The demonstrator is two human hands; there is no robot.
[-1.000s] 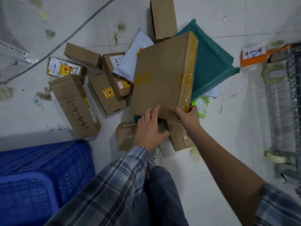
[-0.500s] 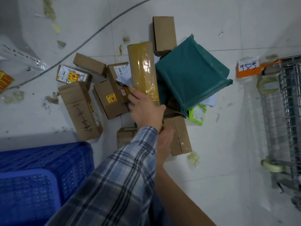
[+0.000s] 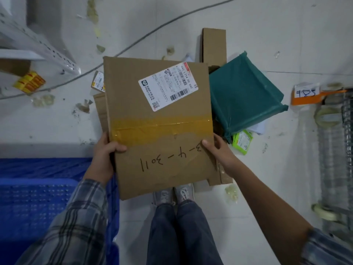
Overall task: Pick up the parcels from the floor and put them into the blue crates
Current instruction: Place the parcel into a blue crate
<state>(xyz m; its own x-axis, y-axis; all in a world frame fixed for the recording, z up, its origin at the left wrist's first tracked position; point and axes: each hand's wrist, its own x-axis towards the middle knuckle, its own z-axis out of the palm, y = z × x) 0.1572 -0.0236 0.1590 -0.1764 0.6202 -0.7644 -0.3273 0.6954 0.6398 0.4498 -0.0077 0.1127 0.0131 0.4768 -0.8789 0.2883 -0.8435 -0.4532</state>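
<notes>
cardboard parcel [image 3: 160,129] between both hands' fingers [image 3: 117,148]

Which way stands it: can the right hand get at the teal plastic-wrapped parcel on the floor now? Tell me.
Probably not yet. The right hand grips the big flat cardboard box with the left hand. The teal plastic-wrapped parcel lies uncovered nearby.

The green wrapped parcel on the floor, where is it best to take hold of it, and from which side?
Take the green wrapped parcel by its two long opposite edges, coming from above. It lies tilted, propped on other parcels, with its broad face up and uncovered. The film looks smooth, so a wide two-handed grip probably slips less.
</notes>
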